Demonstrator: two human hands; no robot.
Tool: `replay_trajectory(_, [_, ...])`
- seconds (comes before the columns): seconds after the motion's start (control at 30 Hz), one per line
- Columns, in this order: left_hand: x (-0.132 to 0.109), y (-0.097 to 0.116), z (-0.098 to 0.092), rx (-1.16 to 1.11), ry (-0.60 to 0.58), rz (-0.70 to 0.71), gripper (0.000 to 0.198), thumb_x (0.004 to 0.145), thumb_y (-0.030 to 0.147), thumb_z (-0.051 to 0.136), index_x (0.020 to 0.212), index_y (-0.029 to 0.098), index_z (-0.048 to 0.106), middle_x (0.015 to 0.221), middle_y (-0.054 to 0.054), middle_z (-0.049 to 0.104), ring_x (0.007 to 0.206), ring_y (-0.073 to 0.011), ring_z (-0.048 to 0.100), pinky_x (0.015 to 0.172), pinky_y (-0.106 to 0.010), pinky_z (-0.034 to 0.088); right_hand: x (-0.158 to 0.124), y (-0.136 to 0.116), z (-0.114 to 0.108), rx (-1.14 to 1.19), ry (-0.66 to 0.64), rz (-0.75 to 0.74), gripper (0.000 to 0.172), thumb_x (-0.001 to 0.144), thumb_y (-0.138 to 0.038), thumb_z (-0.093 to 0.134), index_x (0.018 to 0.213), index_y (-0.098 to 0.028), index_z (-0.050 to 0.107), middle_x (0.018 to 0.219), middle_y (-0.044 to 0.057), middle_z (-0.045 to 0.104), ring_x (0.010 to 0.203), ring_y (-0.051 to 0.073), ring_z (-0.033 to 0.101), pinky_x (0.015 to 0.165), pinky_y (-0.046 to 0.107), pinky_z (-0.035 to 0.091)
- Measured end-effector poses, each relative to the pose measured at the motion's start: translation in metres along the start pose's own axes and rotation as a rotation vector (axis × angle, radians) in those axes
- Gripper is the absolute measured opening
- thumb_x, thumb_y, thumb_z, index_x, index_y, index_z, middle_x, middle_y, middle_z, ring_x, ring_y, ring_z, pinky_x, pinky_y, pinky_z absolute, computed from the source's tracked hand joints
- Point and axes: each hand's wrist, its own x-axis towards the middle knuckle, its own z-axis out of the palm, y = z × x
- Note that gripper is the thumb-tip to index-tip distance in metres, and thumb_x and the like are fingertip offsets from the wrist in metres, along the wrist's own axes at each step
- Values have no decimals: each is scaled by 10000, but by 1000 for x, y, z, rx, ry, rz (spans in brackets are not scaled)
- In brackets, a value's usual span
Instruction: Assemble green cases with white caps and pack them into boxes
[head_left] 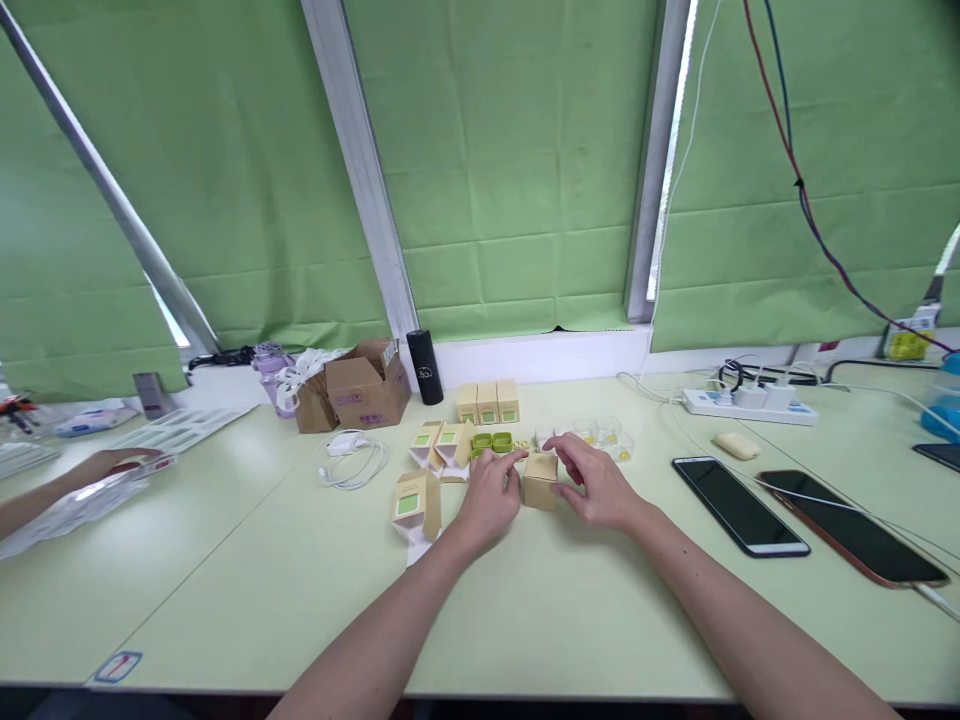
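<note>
A small kraft cardboard box (540, 487) stands on the table between my hands, its top closed. My left hand (489, 492) is at the box's left side, index finger reaching to the top edge and the other fingers curled. From the right, my right hand (598, 482) has its thumb against the box's side and its index finger bent over the back of the top. Just behind are green small containers (493, 441) and small yellow pieces (520, 448), partly hidden by my hands. Clear round-domed packaging (609, 437) lies behind my right hand.
Open-flapped kraft boxes (409, 503) lie at left; a row of closed ones (487, 402) stands behind. Phones (739, 505), an earbud case (737, 445) and a power strip (750, 405) are right. A black bottle (425, 368), carton (367, 388) and charger cable (352, 460) sit left; another person's hand (105, 467) is far left.
</note>
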Motion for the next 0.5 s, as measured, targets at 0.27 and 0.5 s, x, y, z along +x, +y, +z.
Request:
replay_trajectory(0.27, [0,3,-2,-24,100,-4,286,940,106,502,1093,231,708,971,-74,648,1057,-273,613,983,-442,471,1,12,3,-10,72,91,526,760,-91,559,1259,-250,511,991,20,582,650,147,501,630,306,411])
replay_trajectory(0.5, [-2,6,-2,-75,95,12,198,893,101,569,910,221,726,931,-50,642,1017,-253,624,1003,-453,459,8,24,24,290,231,301,426,806,-167,502,1221,-257,539,930,6,510,767,183,587,608,288,481])
